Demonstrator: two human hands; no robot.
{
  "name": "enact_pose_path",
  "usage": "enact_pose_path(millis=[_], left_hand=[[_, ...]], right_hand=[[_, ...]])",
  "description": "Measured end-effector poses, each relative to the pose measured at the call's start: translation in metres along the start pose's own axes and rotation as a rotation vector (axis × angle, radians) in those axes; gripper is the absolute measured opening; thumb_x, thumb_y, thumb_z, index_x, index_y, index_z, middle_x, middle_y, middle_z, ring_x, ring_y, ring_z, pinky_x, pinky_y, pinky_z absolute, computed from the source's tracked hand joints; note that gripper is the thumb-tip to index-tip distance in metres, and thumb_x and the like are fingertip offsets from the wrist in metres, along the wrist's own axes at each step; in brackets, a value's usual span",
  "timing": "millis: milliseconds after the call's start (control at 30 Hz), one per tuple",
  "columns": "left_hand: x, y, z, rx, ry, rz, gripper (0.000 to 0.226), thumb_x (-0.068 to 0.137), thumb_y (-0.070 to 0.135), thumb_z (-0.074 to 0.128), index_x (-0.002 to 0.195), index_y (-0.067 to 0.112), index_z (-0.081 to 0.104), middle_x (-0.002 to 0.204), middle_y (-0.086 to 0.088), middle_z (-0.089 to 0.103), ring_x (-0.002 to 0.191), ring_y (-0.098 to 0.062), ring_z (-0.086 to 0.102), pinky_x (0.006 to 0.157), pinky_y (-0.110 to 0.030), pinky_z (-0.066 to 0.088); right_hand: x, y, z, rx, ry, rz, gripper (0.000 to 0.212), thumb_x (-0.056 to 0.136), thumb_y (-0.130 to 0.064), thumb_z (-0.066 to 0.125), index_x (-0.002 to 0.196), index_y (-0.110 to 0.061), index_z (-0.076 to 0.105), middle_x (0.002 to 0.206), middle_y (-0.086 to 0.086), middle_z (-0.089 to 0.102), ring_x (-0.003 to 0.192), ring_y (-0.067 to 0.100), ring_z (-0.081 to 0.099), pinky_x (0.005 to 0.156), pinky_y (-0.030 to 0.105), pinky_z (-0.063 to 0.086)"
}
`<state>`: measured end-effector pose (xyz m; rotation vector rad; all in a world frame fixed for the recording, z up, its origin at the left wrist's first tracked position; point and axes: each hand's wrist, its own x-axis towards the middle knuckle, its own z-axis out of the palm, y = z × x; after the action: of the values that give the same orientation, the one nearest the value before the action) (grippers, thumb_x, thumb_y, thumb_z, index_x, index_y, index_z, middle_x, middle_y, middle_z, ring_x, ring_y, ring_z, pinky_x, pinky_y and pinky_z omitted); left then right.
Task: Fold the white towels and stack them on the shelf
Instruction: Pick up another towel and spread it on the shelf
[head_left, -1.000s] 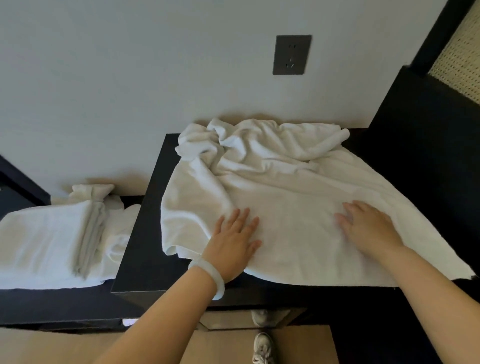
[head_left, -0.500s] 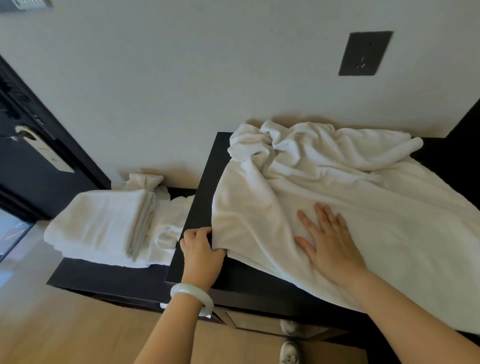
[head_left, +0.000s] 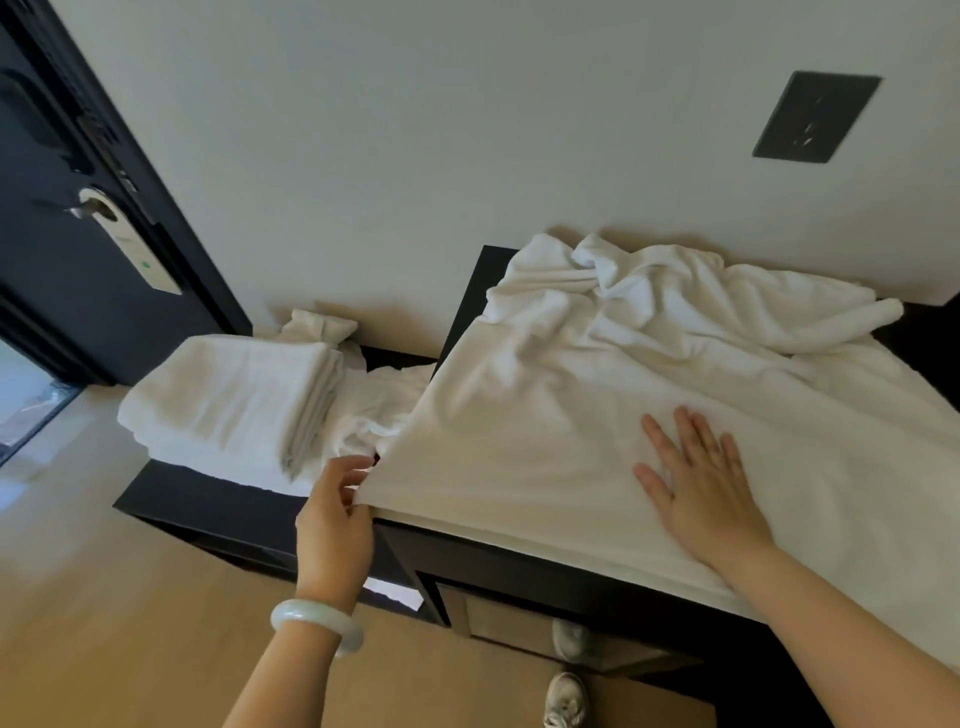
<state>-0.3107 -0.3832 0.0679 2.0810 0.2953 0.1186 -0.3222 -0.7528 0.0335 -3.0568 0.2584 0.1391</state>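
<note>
A large white towel (head_left: 597, 395) lies spread over the black cabinet top (head_left: 470, 291), bunched and wrinkled along the wall side. My left hand (head_left: 335, 512), with a pale bangle on the wrist, pinches the towel's near left corner at the cabinet's edge. My right hand (head_left: 696, 483) presses flat on the towel, fingers straight and spread. On the lower black shelf (head_left: 171, 506) to the left sits a folded white towel (head_left: 228, 400) on top of looser white towels (head_left: 369, 415).
A dark door (head_left: 62, 249) with a handle and a hanging tag stands at the left. A dark wall socket plate (head_left: 815, 117) sits above the cabinet. Wooden floor lies below, with a white shoe (head_left: 566, 699) near the cabinet's front.
The view has swung left and nearer. My left hand has pulled the towel's left corner out to the cabinet's front left edge, spreading it flatter. My right hand stays pressed flat.
</note>
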Motion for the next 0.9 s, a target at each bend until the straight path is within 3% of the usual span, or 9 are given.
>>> enact_pose_path(millis=[167, 300, 400, 467, 533, 600, 667, 800, 900], left_hand=[[0.013, 0.020, 0.000, -0.449, -0.002, -0.289, 0.016, 0.095, 0.012, 0.057, 0.104, 0.025, 0.056, 0.084, -0.007, 0.073, 0.070, -0.018, 0.072, 0.057, -0.023, 0.056], [0.020, 0.021, -0.010, -0.173, -0.045, -0.087, 0.039, 0.091, -0.005, 0.050, 0.110, 0.030, 0.052, 0.083, -0.006, 0.068, 0.056, -0.017, 0.070, 0.049, -0.016, 0.052], [0.020, 0.007, -0.020, -0.156, -0.229, -0.073, 0.046, 0.090, -0.006, 0.055, 0.115, 0.032, 0.058, 0.090, -0.005, 0.069, 0.066, -0.016, 0.073, 0.058, -0.019, 0.056], [0.018, -0.004, -0.025, -0.202, -0.311, -0.068, 0.045, 0.090, -0.006, 0.059, 0.114, 0.032, 0.065, 0.092, -0.002, 0.073, 0.076, -0.016, 0.074, 0.068, -0.022, 0.059], [0.014, -0.012, -0.027, -0.293, -0.326, -0.080, 0.036, 0.090, -0.006, 0.061, 0.106, 0.023, 0.073, 0.096, -0.001, 0.074, 0.084, -0.016, 0.073, 0.074, -0.022, 0.059], [0.012, -0.016, -0.026, -0.375, -0.318, -0.131, 0.025, 0.089, -0.007, 0.061, 0.098, 0.011, 0.076, 0.098, -0.002, 0.075, 0.089, -0.018, 0.073, 0.076, -0.022, 0.059], [0.012, -0.018, -0.024, -0.407, -0.297, -0.178, 0.021, 0.088, -0.008, 0.061, 0.094, 0.005, 0.076, 0.098, -0.006, 0.076, 0.091, -0.019, 0.072, 0.077, -0.022, 0.059], [0.013, -0.014, -0.022, -0.306, -0.289, -0.141, 0.022, 0.088, -0.004, 0.063, 0.094, 0.012, 0.076, 0.098, -0.006, 0.074, 0.087, -0.016, 0.071, 0.074, -0.018, 0.057], [0.013, -0.017, -0.022, -0.143, -0.271, -0.071, 0.022, 0.086, 0.004, 0.069, 0.090, 0.024, 0.078, 0.091, -0.013, 0.071, 0.085, -0.027, 0.065, 0.082, -0.033, 0.055]], right_hand=[[0.000, -0.002, -0.003, 0.009, -0.010, 0.012, 0.078, 0.085, -0.068, -0.004, 0.157, -0.039, -0.003, 0.167, 0.003, -0.008, 0.153, 0.019, -0.010, 0.122, 0.040, -0.010], [-0.002, -0.012, -0.011, -0.043, -0.045, 0.064, 0.069, 0.095, -0.059, 0.006, 0.158, -0.034, -0.003, 0.167, 0.003, -0.009, 0.153, 0.022, -0.010, 0.122, 0.048, -0.007], [-0.018, -0.034, -0.019, 0.061, 0.034, -0.049, 0.068, 0.101, -0.051, 0.032, 0.159, -0.024, 0.010, 0.167, 0.003, -0.002, 0.154, 0.021, -0.006, 0.121, 0.045, -0.006], [-0.037, -0.046, -0.023, 0.258, 0.054, -0.168, 0.061, 0.098, -0.037, 0.054, 0.153, -0.020, 0.033, 0.163, 0.001, 0.020, 0.151, 0.021, 0.014, 0.121, 0.039, 0.013], [-0.055, -0.049, -0.028, 0.426, 0.067, -0.238, 0.038, 0.093, -0.024, 0.066, 0.129, -0.026, 0.055, 0.137, -0.015, 0.042, 0.133, 0.012, 0.039, 0.105, 0.024, 0.031], [-0.072, -0.043, -0.033, 0.472, 0.008, -0.267, 0.021, 0.089, -0.020, 0.070, 0.099, -0.034, 0.058, 0.110, -0.027, 0.043, 0.111, 0.001, 0.044, 0.090, 0.014, 0.033], [-0.083, -0.032, -0.035, 0.496, -0.091, -0.259, 0.022, 0.086, -0.019, 0.073, 0.086, -0.035, 0.058, 0.102, -0.023, 0.045, 0.107, 0.001, 0.045, 0.089, 0.013, 0.035], [-0.096, -0.018, -0.042, 0.447, -0.160, -0.256, 0.025, 0.081, -0.021, 0.078, 0.090, -0.030, 0.056, 0.111, -0.026, 0.045, 0.113, -0.003, 0.042, 0.094, 0.006, 0.031], [-0.103, -0.017, -0.039, 0.308, -0.139, -0.296, 0.023, 0.087, -0.021, 0.071, 0.095, -0.030, 0.051, 0.118, -0.023, 0.045, 0.116, -0.003, 0.040, 0.094, 0.001, 0.027]])
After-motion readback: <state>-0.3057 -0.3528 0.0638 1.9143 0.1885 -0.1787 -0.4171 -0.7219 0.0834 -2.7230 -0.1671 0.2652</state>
